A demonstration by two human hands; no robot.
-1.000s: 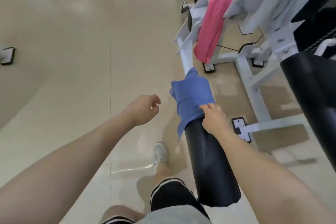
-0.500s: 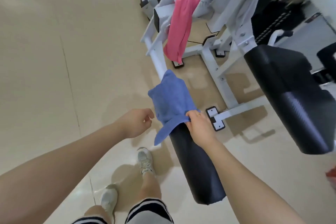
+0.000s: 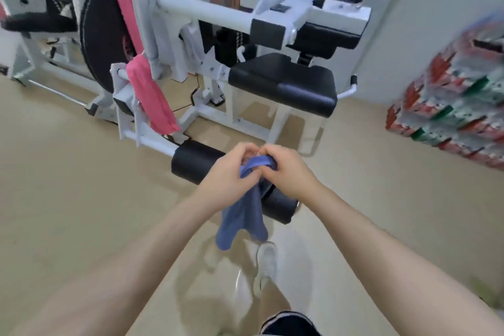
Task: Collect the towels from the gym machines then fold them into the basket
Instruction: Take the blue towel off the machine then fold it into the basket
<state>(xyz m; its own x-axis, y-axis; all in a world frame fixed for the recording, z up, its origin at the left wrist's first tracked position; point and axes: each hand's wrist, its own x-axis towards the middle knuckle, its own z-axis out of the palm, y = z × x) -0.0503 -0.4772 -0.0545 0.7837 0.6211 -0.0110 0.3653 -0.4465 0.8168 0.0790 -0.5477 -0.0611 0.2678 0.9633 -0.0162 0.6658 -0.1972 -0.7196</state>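
A blue towel (image 3: 242, 215) hangs bunched from both my hands, just above the black foam roller (image 3: 196, 163) of the white leg machine. My left hand (image 3: 226, 174) and my right hand (image 3: 289, 172) grip its top edge close together, and its loose end dangles toward the floor. A pink towel (image 3: 150, 95) is draped over the machine's arm at the left, with more pink cloth (image 3: 124, 5) higher up. A grey towel (image 3: 147, 22) hangs over the white crossbar beside it. No basket is in view.
The machine's black seat pad (image 3: 283, 84) and white frame stand straight ahead. Stacked red, green and white cartons (image 3: 450, 106) sit by the wall at the right. Another machine (image 3: 30, 22) is at the far left. Beige tiled floor lies around my feet (image 3: 266, 262).
The blue towel has come off the foam roller. My left hand has joined my right on it. The view has tilted up to face the machine.
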